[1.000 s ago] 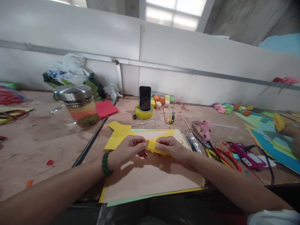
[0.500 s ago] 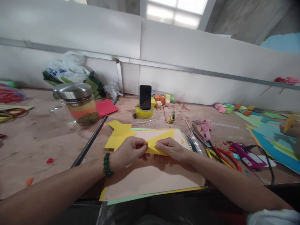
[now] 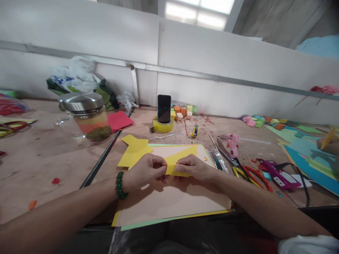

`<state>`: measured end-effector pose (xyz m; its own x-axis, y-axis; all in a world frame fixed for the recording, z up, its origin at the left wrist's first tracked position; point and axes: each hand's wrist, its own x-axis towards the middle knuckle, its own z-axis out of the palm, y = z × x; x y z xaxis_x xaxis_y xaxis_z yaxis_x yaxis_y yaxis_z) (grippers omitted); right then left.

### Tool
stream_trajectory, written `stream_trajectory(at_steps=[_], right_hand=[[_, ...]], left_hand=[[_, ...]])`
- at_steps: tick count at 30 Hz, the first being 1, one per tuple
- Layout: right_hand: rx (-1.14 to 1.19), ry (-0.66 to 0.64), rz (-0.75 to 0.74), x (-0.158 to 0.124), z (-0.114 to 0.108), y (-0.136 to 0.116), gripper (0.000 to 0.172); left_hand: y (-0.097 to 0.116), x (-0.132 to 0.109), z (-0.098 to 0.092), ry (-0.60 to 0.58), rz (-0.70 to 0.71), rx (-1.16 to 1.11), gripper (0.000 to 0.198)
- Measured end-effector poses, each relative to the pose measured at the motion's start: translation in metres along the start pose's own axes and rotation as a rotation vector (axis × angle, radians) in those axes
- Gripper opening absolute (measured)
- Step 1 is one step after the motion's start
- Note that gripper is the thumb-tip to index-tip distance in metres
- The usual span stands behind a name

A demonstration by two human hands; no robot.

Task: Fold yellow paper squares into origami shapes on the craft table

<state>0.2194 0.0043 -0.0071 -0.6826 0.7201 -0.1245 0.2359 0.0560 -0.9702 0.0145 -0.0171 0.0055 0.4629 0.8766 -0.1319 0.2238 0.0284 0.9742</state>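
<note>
A small piece of yellow paper (image 3: 171, 169) is held between my two hands, just above a stack of coloured sheets (image 3: 169, 206) whose top sheet is pale peach. My left hand (image 3: 147, 168), with a green bead bracelet at the wrist, pinches the paper's left end. At the other end, my right hand (image 3: 195, 167) grips it with the thumb on top; the fingers underneath are hidden. Behind the hands a flat yellow paper piece (image 3: 182, 153) lies on the stack. More cut yellow paper (image 3: 135, 151) overlaps the stack's left corner.
A lidded glass mug (image 3: 88, 120) stands at left by red paper (image 3: 120, 120). A phone (image 3: 164, 108) leans in a yellow tape roll (image 3: 162, 126). Rightward lie a pink glue gun (image 3: 232, 144), red-handled pliers (image 3: 256, 176) and a purple power strip (image 3: 282, 175). Another person's hand (image 3: 328, 144) shows far right.
The small yellow paper between my hands has tilted so that more of its flat face shows. Both hands stay almost in place, still pinching it.
</note>
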Motion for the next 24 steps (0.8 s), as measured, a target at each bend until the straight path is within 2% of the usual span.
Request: stream_trajectory(at_steps=[5,9,13,17,24], right_hand=[[-0.005,0.021,0.021,0.000,0.000,0.002,0.055],[0.020,0.037,0.050,0.000,0.003,-0.001,0.055],[0.056,0.045,0.092,-0.002,0.007,-0.002,0.054],[0.059,0.075,0.113,-0.003,0.010,0.000,0.051],[0.056,0.125,0.119,-0.004,0.012,-0.001,0.047]], left_hand=[[0.001,-0.002,-0.001,-0.016,0.010,0.009,0.014],[0.002,-0.004,-0.002,-0.027,-0.024,-0.027,0.025],[-0.002,-0.002,-0.001,-0.022,-0.029,0.053,0.036],[-0.006,0.000,0.000,-0.037,-0.011,0.002,0.039],[-0.007,0.002,-0.002,-0.049,-0.061,-0.061,0.039]])
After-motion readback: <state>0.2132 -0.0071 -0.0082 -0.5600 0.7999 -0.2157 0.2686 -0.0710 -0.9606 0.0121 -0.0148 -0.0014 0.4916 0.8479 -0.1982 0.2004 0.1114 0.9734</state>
